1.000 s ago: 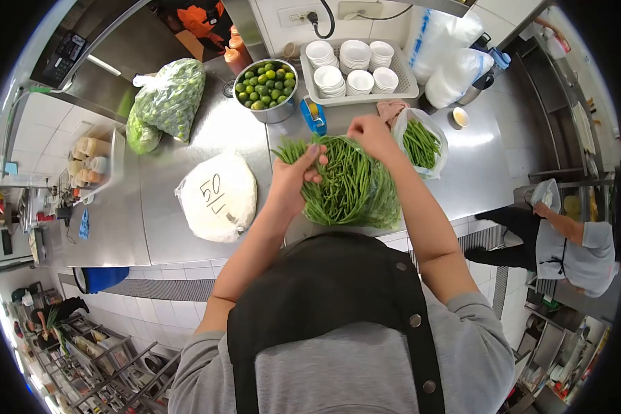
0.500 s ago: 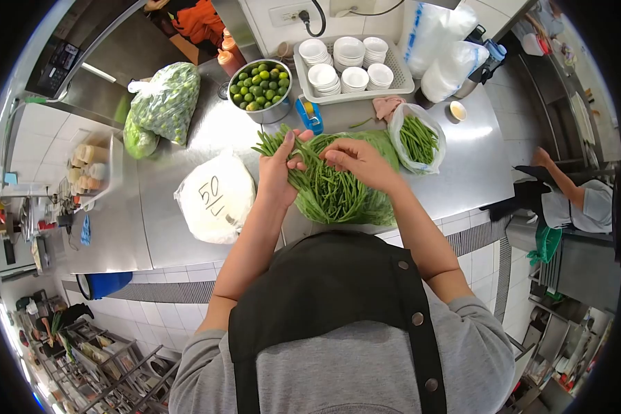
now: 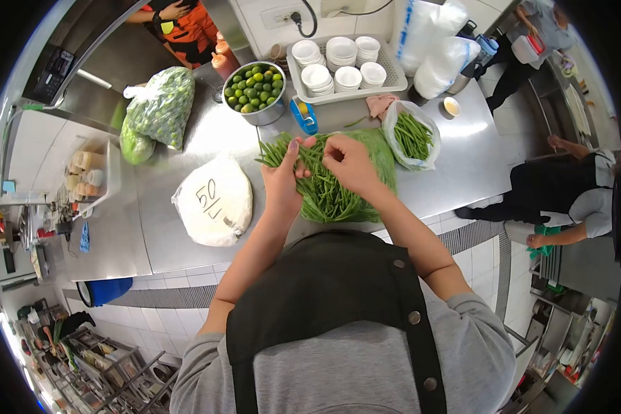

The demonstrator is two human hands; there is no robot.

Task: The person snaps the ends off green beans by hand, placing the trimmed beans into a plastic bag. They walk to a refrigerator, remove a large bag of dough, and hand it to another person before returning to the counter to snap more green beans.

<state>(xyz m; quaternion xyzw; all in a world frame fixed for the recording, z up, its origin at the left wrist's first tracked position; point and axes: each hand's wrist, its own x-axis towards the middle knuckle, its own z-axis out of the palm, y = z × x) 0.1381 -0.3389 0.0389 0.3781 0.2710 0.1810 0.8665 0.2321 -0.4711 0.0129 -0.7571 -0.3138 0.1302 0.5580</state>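
Note:
My left hand (image 3: 284, 178) is closed around a bunch of green beans (image 3: 272, 150), whose tips stick out past the thumb. Close to its right, my right hand (image 3: 352, 164) has its fingers curled into a pinch; whatever is between them is hidden. Beneath both hands lies a heap of loose green beans (image 3: 329, 201) on a green plastic bag (image 3: 381, 160). Further right, a white plastic bag (image 3: 432, 157) stands with its mouth open, holding more green beans (image 3: 412, 135).
A pot of limes (image 3: 263, 114), a blue tape dispenser (image 3: 308, 125) and a crate (image 3: 390, 87) of white cups line the back. To the left are a white bag marked 50 (image 3: 210, 214) and a bag of green produce (image 3: 162, 107). Co-workers (image 3: 552, 183) stand at right.
My right hand has turned and its fingers have curled in more, while my left hand keeps its bunch. At right a co-worker has shifted, and another person shows more fully behind.

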